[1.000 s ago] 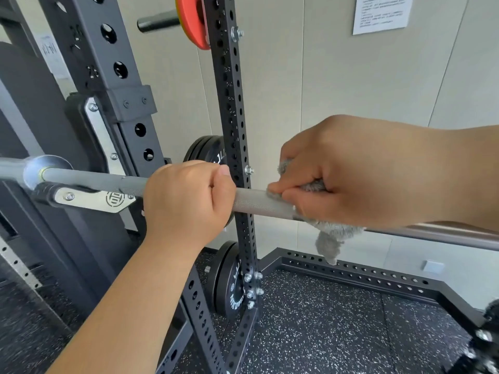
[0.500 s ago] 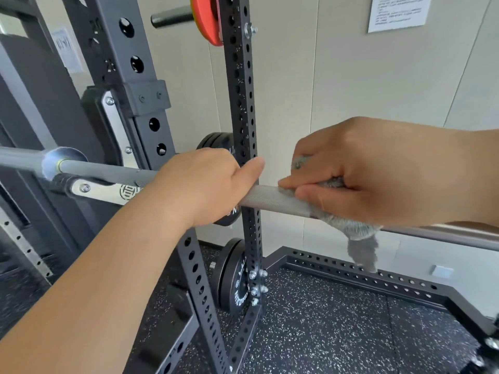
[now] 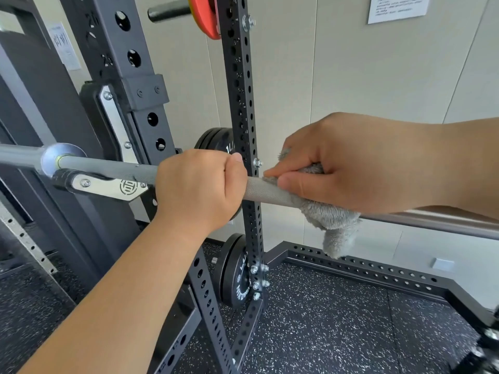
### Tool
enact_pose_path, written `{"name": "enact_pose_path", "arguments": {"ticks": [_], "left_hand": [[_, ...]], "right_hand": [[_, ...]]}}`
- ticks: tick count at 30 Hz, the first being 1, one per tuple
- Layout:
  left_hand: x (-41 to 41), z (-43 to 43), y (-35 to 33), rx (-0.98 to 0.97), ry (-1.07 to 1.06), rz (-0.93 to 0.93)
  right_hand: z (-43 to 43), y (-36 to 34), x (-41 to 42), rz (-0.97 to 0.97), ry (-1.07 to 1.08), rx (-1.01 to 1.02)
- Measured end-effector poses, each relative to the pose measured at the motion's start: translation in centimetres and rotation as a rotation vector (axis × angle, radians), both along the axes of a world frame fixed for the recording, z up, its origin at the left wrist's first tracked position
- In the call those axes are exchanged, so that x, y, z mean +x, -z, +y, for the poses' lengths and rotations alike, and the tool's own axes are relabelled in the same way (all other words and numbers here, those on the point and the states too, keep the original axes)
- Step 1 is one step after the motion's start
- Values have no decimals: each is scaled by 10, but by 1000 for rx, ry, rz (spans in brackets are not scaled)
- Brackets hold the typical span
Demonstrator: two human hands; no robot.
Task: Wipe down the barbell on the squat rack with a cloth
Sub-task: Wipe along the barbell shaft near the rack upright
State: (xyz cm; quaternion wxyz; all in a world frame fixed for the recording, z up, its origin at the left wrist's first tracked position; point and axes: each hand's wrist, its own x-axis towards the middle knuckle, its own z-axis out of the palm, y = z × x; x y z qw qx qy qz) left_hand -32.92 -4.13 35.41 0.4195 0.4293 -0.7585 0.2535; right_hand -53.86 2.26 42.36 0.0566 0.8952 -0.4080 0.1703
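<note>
A grey steel barbell [image 3: 108, 168] lies across the view from left to right, resting in the J-hook [image 3: 108, 184] of the black squat rack [image 3: 129, 76]. My left hand [image 3: 199, 187] is wrapped in a fist around the knurled shaft just right of the hook. My right hand [image 3: 351, 166] presses a fluffy grey cloth [image 3: 332, 225] around the bar a short gap to the right; a tail of the cloth hangs below the bar. The shaft under both hands is hidden.
A thin perforated black upright [image 3: 243, 130] stands just behind the bar between my hands. Black weight plates [image 3: 235, 276] hang on its pegs, and a red plate [image 3: 202, 14] sits on a high peg. The rack's base frame [image 3: 378, 271] borders speckled rubber flooring.
My left hand opened its thumb briefly and has closed into a full fist on the bar again. My right hand with the cloth stays close beside it; the view shifted slightly.
</note>
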Motion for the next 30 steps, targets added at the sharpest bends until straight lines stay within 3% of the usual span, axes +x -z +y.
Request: {"name": "enact_pose_path", "arguments": {"ticks": [9,16,21,23,25,27,30], "left_hand": [[-2,-2,7,-75,44,60],[-2,-5,13,-147,98,100],[-4,-2,12,-137,81,118],[-5,1,11,-107,64,110],[-7,4,10,-85,46,100],[-8,6,9,-67,36,94],[-8,9,6,-5,20,96]], "right_hand": [[6,3,-2,1,32,-35],[26,10,6,229,86,-387],[14,-1,6,101,75,-128],[17,-2,8,168,74,-147],[22,3,10,309,70,-293],[27,5,9,258,40,-331],[19,1,8,181,94,-213]]}}
